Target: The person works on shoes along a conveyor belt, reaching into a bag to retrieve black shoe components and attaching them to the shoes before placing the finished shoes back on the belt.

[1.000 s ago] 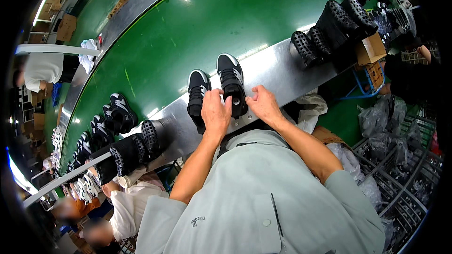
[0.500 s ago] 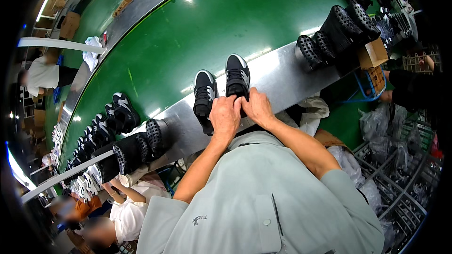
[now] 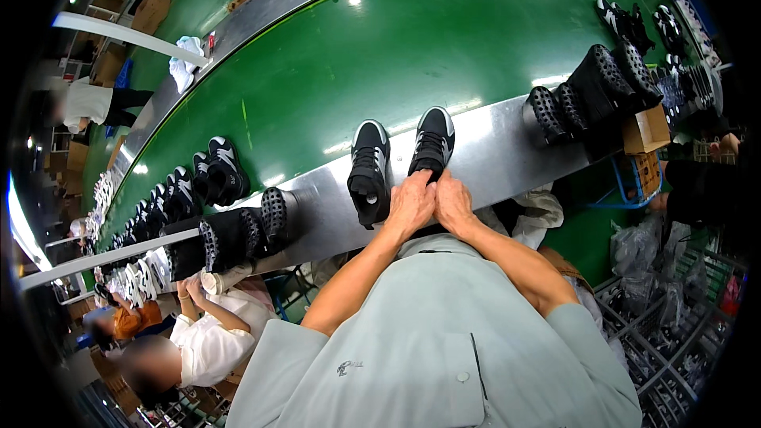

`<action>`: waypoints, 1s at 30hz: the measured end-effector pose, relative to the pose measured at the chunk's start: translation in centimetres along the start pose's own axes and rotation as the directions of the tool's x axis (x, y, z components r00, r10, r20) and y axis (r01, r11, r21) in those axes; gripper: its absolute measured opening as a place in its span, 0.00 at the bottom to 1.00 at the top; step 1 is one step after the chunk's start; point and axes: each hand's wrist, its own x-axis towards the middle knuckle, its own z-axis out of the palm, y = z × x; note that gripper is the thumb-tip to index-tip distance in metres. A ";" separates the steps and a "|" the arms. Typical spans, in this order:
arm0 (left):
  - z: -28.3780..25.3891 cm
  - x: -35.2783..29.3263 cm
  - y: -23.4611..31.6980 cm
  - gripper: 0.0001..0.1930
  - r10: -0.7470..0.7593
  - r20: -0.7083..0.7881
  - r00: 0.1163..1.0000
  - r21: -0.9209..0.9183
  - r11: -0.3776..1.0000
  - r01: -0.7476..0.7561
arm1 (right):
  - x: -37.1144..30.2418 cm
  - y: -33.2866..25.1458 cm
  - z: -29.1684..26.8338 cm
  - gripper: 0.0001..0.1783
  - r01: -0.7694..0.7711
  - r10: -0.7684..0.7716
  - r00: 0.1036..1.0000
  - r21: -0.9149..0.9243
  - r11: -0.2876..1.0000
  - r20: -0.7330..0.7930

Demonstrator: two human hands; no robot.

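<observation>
While your left hand and right hand meet over the metal ledge, both curled in at the heel of a black shoe standing on it, I cannot tell whether they pinch anything; the matching shoe also stands on that ledge.

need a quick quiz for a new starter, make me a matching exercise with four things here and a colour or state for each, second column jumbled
Column one
1. right shoe
2. left shoe
3. work surface
4. metal ledge

Column two
a. silver-grey
b. opening in view, no hand over it
c. glossy green
d. left hand and right hand at its heel end

Right pairs: 1-d, 2-b, 3-c, 4-a
</observation>
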 end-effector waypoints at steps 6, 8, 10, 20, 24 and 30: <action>-0.6 -1.3 -0.6 0.14 0.005 -0.014 1.000 -0.093 0.996 -0.006 | 0.0 -0.2 -1.2 0.17 0.007 -0.007 1.000 -0.005 1.000 -0.026; -0.7 -3.3 -0.4 0.10 0.198 -0.354 0.914 0.100 0.980 -0.174 | -0.2 -0.2 -1.7 0.17 -0.007 0.006 1.000 -0.075 0.997 -0.009; -1.4 -2.7 0.0 0.14 0.196 -0.426 0.884 0.184 0.975 -0.127 | -0.3 -0.3 -2.0 0.17 0.003 -0.005 1.000 -0.093 0.996 -0.014; -0.7 -0.7 -1.8 0.11 0.204 -0.356 0.912 0.095 0.979 -0.182 | 0.4 0.0 -1.7 0.17 0.007 -0.011 1.000 -0.163 0.987 -0.019; -1.5 -0.2 -0.7 0.11 0.372 -0.383 0.846 0.179 0.928 -0.327 | 0.0 -0.9 -2.3 0.16 0.050 -0.072 0.994 -0.267 0.962 -0.076; -3.3 -2.0 -0.1 0.09 0.396 -0.255 0.882 0.299 0.900 -0.317 | -0.5 -2.0 -3.6 0.16 0.473 -0.555 0.747 -0.294 0.831 -0.367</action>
